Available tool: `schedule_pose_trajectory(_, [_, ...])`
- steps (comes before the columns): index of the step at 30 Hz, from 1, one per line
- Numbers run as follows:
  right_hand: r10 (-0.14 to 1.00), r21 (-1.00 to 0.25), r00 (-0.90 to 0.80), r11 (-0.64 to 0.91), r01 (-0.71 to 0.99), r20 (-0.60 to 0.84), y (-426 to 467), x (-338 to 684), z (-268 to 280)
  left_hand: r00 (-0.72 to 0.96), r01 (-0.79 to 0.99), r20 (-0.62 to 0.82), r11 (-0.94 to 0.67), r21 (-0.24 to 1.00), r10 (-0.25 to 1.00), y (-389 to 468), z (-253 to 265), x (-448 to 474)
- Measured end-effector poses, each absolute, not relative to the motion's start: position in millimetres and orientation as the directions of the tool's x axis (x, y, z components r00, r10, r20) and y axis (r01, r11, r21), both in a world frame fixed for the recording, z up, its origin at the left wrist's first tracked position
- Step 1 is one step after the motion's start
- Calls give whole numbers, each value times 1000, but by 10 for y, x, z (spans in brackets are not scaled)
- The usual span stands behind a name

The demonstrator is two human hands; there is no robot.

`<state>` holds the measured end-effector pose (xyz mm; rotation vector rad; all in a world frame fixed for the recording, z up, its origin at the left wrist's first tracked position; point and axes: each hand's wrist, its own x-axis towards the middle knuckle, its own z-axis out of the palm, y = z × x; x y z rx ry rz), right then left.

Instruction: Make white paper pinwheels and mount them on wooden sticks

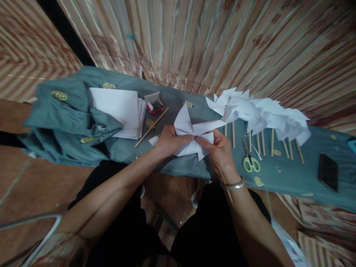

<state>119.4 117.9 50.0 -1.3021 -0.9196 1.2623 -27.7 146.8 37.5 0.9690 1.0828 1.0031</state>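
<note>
A white paper pinwheel [183, 124] is held between my two hands above the near edge of the cloth-covered table. My left hand [168, 142] grips its left side, the thumb pressed close to the centre. From the right, my right hand [221, 152] pinches it, thumb also at the middle. A small dark spot shows at the centre between the thumb tips; I cannot make out what it is. No stick is visible on this pinwheel. Left of my hands, a loose wooden stick [151, 127] lies slanted beside a small red and white box [154, 104] of dark pieces.
A stack of white paper [116, 107] lies at the left, partly under bunched grey-green cloth [69, 104]. Several finished pinwheels on sticks [258, 111] overlap at the right. Scissors with green handles [251, 164] and a dark phone [328, 172] lie nearer me. A striped curtain [178, 44] hangs behind.
</note>
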Motion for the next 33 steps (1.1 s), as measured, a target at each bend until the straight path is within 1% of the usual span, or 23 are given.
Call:
schedule_pose_trajectory(6, [968,-977,169,-166,-133,-187,1163,1178,498,154,-106,-222,240,965,963,1461,313,-248])
schedule_pose_trajectory(12, [964,-978,184,-170,-118,-190,1147,1160,502,153,-138,-193,214,967,969,1434,256,-225])
schedule_pose_trajectory(15, [964,-979,189,-168,-113,-187,1149,1173,535,199,-153,-175,207,966,964,1418,300,-233])
schedule_pose_trajectory(19, [960,-982,213,-161,-99,-179,1150,1264,578,275,-166,-193,245,955,942,1474,385,-335])
schedule_pose_trajectory(20, [961,-984,218,-151,-92,-168,1147,1300,585,277,-180,-185,240,954,943,1510,399,-389])
schedule_pose_trajectory(21, [962,-987,224,-138,-83,-154,1141,1340,589,242,-213,-146,200,956,959,1553,405,-455])
schedule_pose_trajectory(22, [963,-989,229,-127,-70,-140,1133,1381,591,219,-199,-126,171,965,967,1599,405,-532])
schedule_pose_trajectory(23, [964,-991,231,-118,-57,-128,1123,1423,591,166,-125,-103,125,984,981,1645,400,-616])
schedule_pose_trajectory(24, [965,-993,233,-110,-46,-118,1111,1463,590,107,8,-62,62,998,992,1687,391,-703])
schedule_pose_trajectory(25, [966,-994,235,-106,-38,-112,1098,1499,587,59,190,6,-17,982,998,1721,380,-788])
schedule_pose_trajectory(26, [965,-994,236,-107,-29,-111,1083,1530,585,74,403,68,-92,911,995,1745,370,-865])
schedule_pose_trajectory(27, [965,-994,238,-112,-18,-113,1068,1555,584,107,585,99,-143,799,989,1759,362,-931])
schedule_pose_trajectory(28, [964,-993,237,-118,-6,-116,1054,1572,586,139,709,106,-174,683,985,1764,357,-982])
schedule_pose_trajectory(30, [965,-992,233,-128,19,-120,1025,1587,596,185,851,83,-202,485,979,1756,354,-1039])
schedule_pose_trajectory(31, [967,-991,224,-131,30,-121,1013,1585,606,194,884,70,-205,419,978,1749,355,-1048])
schedule_pose_trajectory(33, [972,-991,205,-125,44,-114,990,1570,630,198,921,49,-203,333,979,1744,354,-1043])
